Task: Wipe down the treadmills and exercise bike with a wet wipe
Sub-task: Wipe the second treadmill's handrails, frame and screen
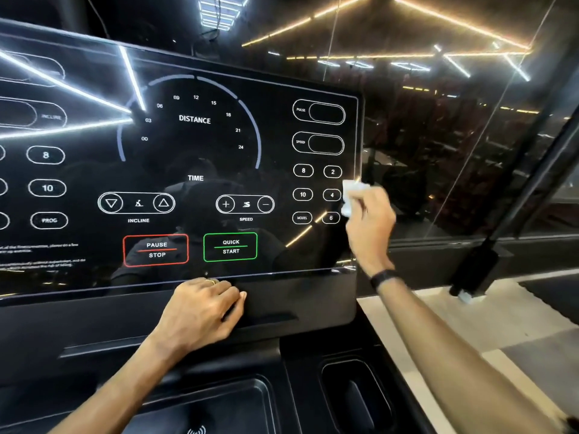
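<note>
While the right hand [369,227] pinches a crumpled white wet wipe [352,195] against the right edge of the glossy black treadmill console panel [194,145], the left hand [200,311] lies flat, fingers loosely curled, holding nothing, on the matte black ledge [297,296] just below the screen. Looks like it's bracing the console.

Wipe sits beside the "4" and "6" preset buttons, touching the glass at the panel's far right border.

Step in hand, as I read it: wiping the touch panel, right column. Most of the panel to the left looks not yet covered, though I can't tell from streaks; the reflections of the ceiling light strips hide them.

To do it well:
- Flatten the wipe so more area contacts the glass; bunched up, it only cleans a narrow track.
- Work in overlapping horizontal passes, top to bottom, toward the left edge.
- Light pressure over the red "PAUSE STOP" [156,249] and green "QUICK START" [230,246] buttons. Display looks unlit, but can't confirm it's off.
- Finish along the bottom seam where glass meets ledge; grime collects there.
- Then the recessed black cup holder [354,393].
</note>
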